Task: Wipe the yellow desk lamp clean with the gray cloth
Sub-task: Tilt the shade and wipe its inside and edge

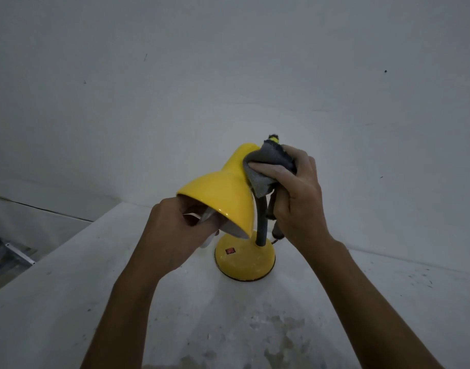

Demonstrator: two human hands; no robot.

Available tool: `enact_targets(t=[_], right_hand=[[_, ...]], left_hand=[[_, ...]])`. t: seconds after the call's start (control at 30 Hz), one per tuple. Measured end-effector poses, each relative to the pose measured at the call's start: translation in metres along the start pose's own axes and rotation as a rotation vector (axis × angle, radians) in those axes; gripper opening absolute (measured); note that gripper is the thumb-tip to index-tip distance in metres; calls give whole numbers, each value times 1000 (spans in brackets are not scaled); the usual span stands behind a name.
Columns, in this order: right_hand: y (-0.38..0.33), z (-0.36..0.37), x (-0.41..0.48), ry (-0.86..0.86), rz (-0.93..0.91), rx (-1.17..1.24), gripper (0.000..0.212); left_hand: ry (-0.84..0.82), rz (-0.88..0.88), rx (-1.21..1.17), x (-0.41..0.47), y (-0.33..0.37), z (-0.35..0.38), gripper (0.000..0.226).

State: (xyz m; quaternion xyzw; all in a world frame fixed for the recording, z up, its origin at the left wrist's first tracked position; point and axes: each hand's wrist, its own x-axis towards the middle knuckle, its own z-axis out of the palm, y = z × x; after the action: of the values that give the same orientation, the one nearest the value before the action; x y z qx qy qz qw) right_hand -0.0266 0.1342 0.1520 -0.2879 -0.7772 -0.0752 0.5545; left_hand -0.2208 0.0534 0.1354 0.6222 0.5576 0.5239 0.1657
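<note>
The yellow desk lamp [223,193] stands on a white table, with its shade tilted toward me, a dark bent neck and a round yellow base [244,261] bearing a red switch. My left hand [175,235] grips the lower rim of the shade, fingers curled inside its mouth. My right hand [295,193] holds the bunched gray cloth [268,166] and presses it against the narrow upper right part of the shade. The bulb inside the shade is mostly hidden.
The white table [68,302] is stained and speckled; its left edge runs diagonally at the left. A plain white wall [228,75] rises right behind the lamp. A dark cord end hangs behind the lamp's neck [278,234].
</note>
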Motion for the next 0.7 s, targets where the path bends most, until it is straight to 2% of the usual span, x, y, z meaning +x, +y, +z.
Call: enact_targets(t=[0.17,0.47,0.53,0.63,0.7], right_hand=[[2,3,19,18,60,-43,43],[-45,5,21,-230,44,-212,48],[-52,-1,15,-288,50,-165,49],[-54,-12,12,-347,61,37,49],[-50,-15,11,-357,63,102,49]], left_hand=[[1,-10,-11,0,3,1,31],[14,-34,17,-1,1,-5,31],[10,-39,21,0,1,-5,30],[4,-28,16,-1,2,-4,34],[-2,-15,-2,-2,5,-3,29]])
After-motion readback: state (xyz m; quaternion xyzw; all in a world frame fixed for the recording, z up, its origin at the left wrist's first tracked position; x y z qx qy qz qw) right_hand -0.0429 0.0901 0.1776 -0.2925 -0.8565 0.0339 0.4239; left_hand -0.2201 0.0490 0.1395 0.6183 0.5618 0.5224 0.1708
